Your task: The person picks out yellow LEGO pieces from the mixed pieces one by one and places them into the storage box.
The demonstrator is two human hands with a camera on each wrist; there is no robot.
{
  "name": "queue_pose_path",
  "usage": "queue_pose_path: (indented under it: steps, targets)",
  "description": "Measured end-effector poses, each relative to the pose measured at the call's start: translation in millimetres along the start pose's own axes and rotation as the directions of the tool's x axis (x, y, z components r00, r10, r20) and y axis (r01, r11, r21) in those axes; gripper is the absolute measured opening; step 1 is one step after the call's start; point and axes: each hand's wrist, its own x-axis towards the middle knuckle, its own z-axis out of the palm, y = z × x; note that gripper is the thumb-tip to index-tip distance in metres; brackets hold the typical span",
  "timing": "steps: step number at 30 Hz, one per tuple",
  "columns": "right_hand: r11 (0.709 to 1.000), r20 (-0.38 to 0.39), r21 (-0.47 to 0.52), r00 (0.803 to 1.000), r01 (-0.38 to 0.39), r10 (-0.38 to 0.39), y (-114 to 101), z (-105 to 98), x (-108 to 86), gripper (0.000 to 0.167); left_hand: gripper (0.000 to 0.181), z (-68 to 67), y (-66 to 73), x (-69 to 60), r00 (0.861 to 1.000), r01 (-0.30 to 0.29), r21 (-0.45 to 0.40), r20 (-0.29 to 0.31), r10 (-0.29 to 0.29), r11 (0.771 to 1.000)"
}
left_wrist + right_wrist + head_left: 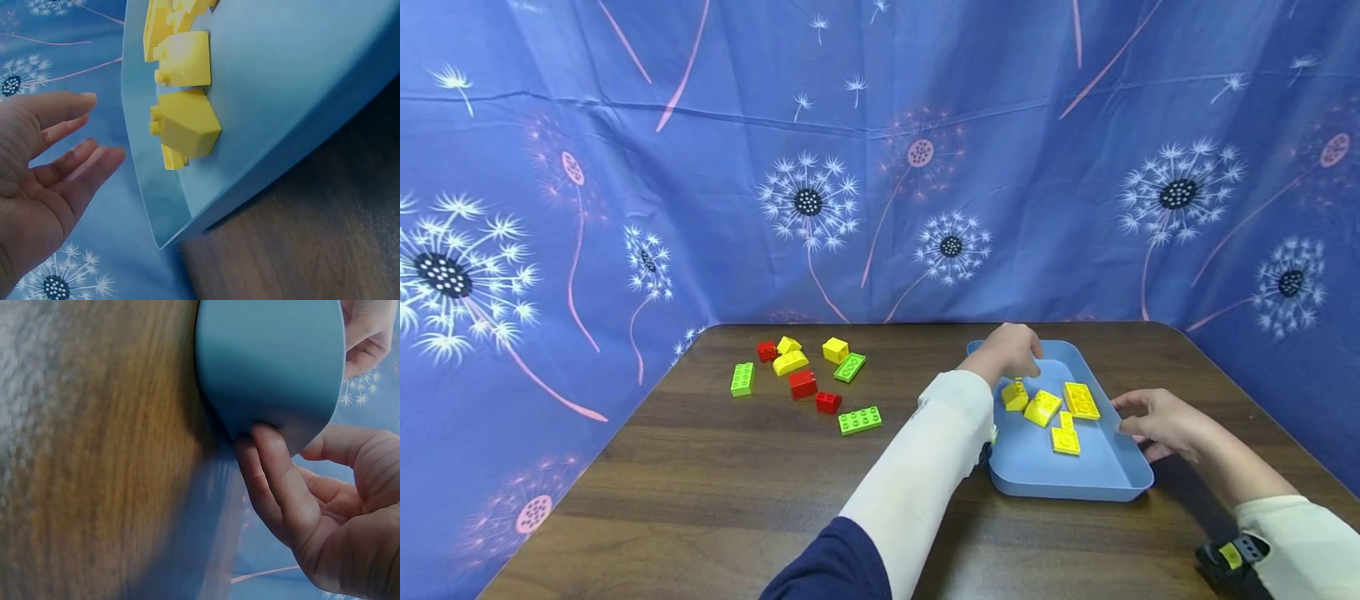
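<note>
A shallow blue tray [1063,475] stands on the right of the table, with several yellow toy bricks [1042,407] lying in it. Over its far left part is my left hand [1009,350], near a yellow sloped brick [187,122]. In the left wrist view nothing lies between that hand's thumb and spread fingers. At the tray's right side my right hand [1161,423] holds the wall. Its fingertips [269,439] press the outer face, and the thumb reaches the rim; the thumb's tip is partly hidden.
On the left half of the dark wooden table [722,500] lie loose toy bricks: red ones such as a red brick [802,384], green plates like the green plate [860,420], and yellow ones including a yellow brick [835,350]. A blue dandelion-print cloth [880,250] hangs behind.
</note>
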Motion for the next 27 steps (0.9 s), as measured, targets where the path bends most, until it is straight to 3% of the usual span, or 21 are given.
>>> queue_pose_path:
  steps: [10, 21, 27]
  targets:
    - [1.000, -0.008, -0.007, 1.000, -0.020, 0.020, 2.5, -0.3, 0.3, 0.061, 0.029, -12.3, 4.2, -13.9, 0.992, -0.129, 0.051, 0.015, 0.129, 0.990]
    - [1.000, -0.003, 0.010, 1.000, -0.009, 0.009, 4.6, -0.5, 1.5, 0.060, 0.028, -19.7, -25.5, -40.2, 0.971, -0.224, 0.150, -0.049, 0.233, 0.963]
    - [1.000, 0.003, -0.004, 1.000, -0.013, 0.013, 3.7, -3.3, -0.1, 0.061, 0.028, -24.1, -31.4, -54.3, 0.959, -0.253, 0.167, -0.086, 0.269, 0.953]
